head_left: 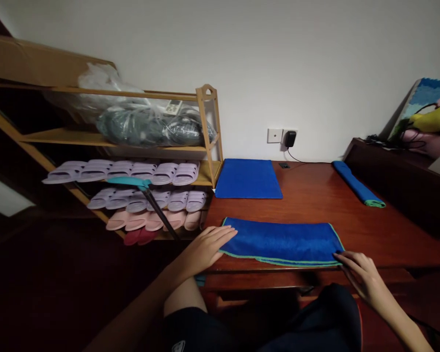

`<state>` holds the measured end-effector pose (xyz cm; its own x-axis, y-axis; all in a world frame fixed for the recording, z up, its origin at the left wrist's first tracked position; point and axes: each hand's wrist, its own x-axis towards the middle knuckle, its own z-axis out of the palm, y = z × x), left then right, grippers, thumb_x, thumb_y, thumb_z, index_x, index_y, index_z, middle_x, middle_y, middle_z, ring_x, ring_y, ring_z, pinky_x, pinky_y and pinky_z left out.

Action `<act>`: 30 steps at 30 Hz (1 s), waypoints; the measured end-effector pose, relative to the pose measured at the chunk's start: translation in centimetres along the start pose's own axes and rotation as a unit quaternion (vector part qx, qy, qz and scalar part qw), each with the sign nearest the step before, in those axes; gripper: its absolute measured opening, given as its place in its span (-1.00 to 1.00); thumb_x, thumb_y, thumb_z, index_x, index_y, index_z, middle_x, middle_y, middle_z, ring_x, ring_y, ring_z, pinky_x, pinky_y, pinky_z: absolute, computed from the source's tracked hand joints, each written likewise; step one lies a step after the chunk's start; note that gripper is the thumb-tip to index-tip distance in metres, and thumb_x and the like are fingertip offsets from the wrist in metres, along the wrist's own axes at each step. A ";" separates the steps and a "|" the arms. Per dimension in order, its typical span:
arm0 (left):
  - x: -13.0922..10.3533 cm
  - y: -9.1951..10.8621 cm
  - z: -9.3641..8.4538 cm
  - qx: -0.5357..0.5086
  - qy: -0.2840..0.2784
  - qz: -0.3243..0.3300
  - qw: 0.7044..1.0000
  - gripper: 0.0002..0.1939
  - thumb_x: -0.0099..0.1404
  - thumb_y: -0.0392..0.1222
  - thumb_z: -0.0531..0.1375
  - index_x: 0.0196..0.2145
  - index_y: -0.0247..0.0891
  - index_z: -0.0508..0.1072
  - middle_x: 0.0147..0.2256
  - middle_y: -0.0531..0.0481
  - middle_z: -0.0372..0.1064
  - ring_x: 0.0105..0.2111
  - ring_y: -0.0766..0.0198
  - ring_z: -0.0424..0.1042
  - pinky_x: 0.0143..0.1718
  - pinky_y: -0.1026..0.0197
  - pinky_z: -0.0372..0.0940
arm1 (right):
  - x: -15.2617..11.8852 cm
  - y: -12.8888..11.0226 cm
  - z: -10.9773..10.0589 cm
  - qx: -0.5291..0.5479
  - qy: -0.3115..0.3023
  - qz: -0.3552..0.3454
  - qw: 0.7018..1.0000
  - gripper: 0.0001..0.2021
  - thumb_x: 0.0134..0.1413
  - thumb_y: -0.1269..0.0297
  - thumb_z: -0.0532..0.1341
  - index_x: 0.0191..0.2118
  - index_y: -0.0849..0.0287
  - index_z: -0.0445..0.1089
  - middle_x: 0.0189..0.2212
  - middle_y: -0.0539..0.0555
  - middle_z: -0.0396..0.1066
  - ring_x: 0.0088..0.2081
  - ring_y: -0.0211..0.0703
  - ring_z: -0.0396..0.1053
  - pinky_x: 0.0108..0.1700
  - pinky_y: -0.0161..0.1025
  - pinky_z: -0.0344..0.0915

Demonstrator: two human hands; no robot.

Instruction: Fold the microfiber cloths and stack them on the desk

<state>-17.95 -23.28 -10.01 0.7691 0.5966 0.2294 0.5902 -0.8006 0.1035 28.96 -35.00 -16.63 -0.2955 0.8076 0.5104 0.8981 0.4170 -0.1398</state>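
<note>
A blue towel with green edging lies folded into a long strip along the table's front edge. Its layers show as uneven green lines at the near side. My left hand rests on the towel's left end, fingers stretched out flat. At the near right corner, my right hand has its fingertips closed on the towel's edge; the thumb is mostly hidden. Behind, a flat blue square cloth lies by the wall. A rolled blue towel with a green-edged end sits at the right.
The reddish-brown wooden table meets the wall, where a black plug adapter sits in a socket. On the left stands a wooden rack with several slippers and a turquoise-topped handle before it. A dark raised ledge borders the right.
</note>
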 end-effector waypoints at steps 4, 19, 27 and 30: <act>1.1 0.8 -0.4 0.048 -0.011 -0.009 0.999 -0.35 0.13 -0.44 0.22 0.16 -0.18 0.20 0.05 -0.09 0.28 0.06 0.08 0.24 0.06 0.07 0.15 | -0.1 0.7 0.0 -0.034 0.005 -0.011 0.999 -0.71 0.21 0.35 0.07 0.02 0.02 0.33 -0.13 0.12 0.40 -0.12 -0.10 0.34 -0.14 -0.15 0.17; 1.3 7.8 1.4 0.065 -0.001 0.112 0.992 -0.37 0.23 -0.23 0.14 0.23 -0.35 0.11 0.27 -0.20 0.00 0.28 0.04 -0.08 0.22 0.00 -0.01 | 8.4 7.4 -0.3 -0.143 -0.135 0.207 0.958 -0.64 0.18 0.24 -0.05 -0.12 0.06 0.47 -0.24 0.16 0.42 -0.23 -0.05 0.38 -0.26 -0.21 0.21; 4.0 10.4 4.0 0.106 0.101 0.183 0.972 -0.64 0.41 -0.30 -0.03 0.12 -0.24 0.29 0.14 -0.10 0.25 0.15 0.08 0.20 0.10 0.04 0.15 | 10.1 8.5 -0.4 -0.074 -0.141 0.415 0.896 -0.63 0.06 0.21 0.02 -0.08 0.10 0.45 -0.27 0.18 0.50 -0.25 0.03 0.45 -0.29 -0.22 0.24; 4.8 10.8 4.2 0.085 0.117 0.201 0.969 -0.67 0.40 -0.30 -0.01 0.09 -0.25 0.32 0.11 -0.11 0.30 0.12 0.10 0.24 0.10 0.05 0.17 | 10.2 9.2 -0.7 0.044 -0.119 0.462 0.878 -0.57 0.12 0.12 -0.05 -0.13 0.19 0.46 -0.41 0.15 0.51 -0.38 -0.08 0.45 -0.32 -0.26 0.27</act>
<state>-6.84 -28.81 -11.89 0.8803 0.1944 0.4327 0.3020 -0.9331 -0.1953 34.39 -23.17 -12.13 0.4762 0.8782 -0.0447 0.7651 -0.4389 -0.4711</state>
